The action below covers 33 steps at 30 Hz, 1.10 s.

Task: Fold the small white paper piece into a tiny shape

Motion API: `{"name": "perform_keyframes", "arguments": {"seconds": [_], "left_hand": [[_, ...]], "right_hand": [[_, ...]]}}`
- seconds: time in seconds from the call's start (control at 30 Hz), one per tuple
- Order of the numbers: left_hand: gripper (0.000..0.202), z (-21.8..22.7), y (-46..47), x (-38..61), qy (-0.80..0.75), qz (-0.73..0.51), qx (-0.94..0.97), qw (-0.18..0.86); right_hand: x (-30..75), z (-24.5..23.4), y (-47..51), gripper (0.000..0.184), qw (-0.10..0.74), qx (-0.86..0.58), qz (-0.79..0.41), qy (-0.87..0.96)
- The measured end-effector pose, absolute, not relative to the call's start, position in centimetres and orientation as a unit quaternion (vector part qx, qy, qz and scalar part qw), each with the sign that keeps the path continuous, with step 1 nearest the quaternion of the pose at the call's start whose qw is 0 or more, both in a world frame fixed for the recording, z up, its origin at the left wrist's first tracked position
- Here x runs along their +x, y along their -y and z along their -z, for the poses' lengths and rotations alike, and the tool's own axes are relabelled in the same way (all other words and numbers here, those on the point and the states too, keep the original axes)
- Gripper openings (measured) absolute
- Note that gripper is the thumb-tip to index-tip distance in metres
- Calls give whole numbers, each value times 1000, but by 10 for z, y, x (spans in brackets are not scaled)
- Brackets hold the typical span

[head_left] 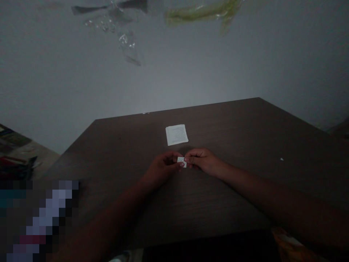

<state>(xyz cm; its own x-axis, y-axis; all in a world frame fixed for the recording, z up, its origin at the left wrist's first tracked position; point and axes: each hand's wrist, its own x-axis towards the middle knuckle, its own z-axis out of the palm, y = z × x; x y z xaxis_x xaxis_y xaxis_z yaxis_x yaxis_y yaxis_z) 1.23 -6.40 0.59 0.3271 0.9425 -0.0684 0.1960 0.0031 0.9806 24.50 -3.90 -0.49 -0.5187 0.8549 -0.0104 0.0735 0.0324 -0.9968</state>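
A small folded piece of white paper (181,161) is pinched between both my hands near the middle of a dark brown wooden table (240,123). My left hand (160,168) grips its left side with closed fingers. My right hand (203,160) grips its right side, fingers curled tight. Just beyond my hands lies a square white printed sheet (176,134), flat on the table and apart from both hands.
A grey wall (174,72) stands behind the table's far edge. A tiny white scrap (281,159) lies on the table at the right. Cluttered items (16,160) sit at the left, beside the table. A blurred patch covers the lower left corner.
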Motion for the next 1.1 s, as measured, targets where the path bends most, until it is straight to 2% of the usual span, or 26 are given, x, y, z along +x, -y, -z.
{"name": "perform_keyframes", "arguments": {"seconds": [0.1, 0.17, 0.37, 0.5, 0.7, 0.9, 1.1], "left_hand": [[27, -12, 67, 11, -471, -354, 608, 532], [26, -16, 69, 9, -495, -341, 628, 493], [20, -26, 71, 10, -502, -245, 752, 349], [19, -24, 75, 15, -487, -217, 801, 273], [25, -18, 73, 14, -489, -196, 817, 235], [14, -17, 70, 10, -477, -182, 823, 251], [19, -32, 80, 10, -458, -79, 867, 180]], "right_hand": [[247, 4, 39, 22, 319, -360, -588, 650], [249, 3, 40, 24, 307, -361, -566, 675], [249, 3, 44, 22, 278, -333, -344, 833], [244, 9, 41, 21, 250, -322, -255, 877], [241, 15, 45, 18, 246, -337, -209, 884], [242, 15, 46, 15, 243, -355, -202, 880], [242, 9, 52, 14, 211, -345, -167, 899]]}}
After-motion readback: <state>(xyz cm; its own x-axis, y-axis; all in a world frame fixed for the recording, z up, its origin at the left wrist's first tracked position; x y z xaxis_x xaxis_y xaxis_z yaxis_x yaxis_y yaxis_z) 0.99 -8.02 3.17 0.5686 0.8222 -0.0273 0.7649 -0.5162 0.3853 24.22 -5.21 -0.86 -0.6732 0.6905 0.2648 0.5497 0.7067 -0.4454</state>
